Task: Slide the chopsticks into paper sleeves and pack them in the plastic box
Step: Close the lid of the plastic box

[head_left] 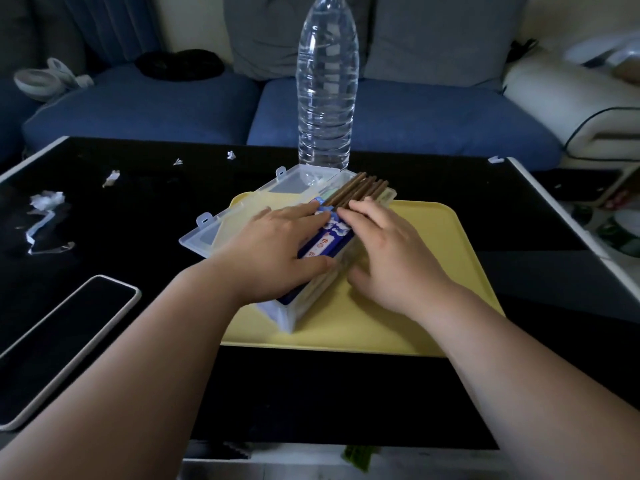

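Plastic box point(287, 317): a clear, oblong box is set slantwise on the left part of a yellow tray point(415, 289); its hinged lid point(207, 233) is laid open to the left, over the tray's left edge.
Contents: brown chopsticks point(360, 190) are packed side by side in the box, sheathed in blue and white paper sleeves point(329, 237); their bare ends are seen at the box's far end.
Left hand point(273, 244): laid flat on the sleeves, fingers straight, nothing grasped.
Right hand point(391, 251): laid flat across the chopsticks beside the left, fingers straight, thumb along the box's right wall, nothing grasped.
Bottle point(327, 88): a tall clear water bottle is stood upright just behind the box, near the far edge of the counter point(311, 393).
Counter: black and glossy; the tray is placed at its middle, a phone point(65, 344) face up at the near left corner, and torn white paper scraps point(46, 200) are scattered along the left side.
Room: a blue sofa point(156, 105) with grey cushions point(436, 32) is seen behind the counter.
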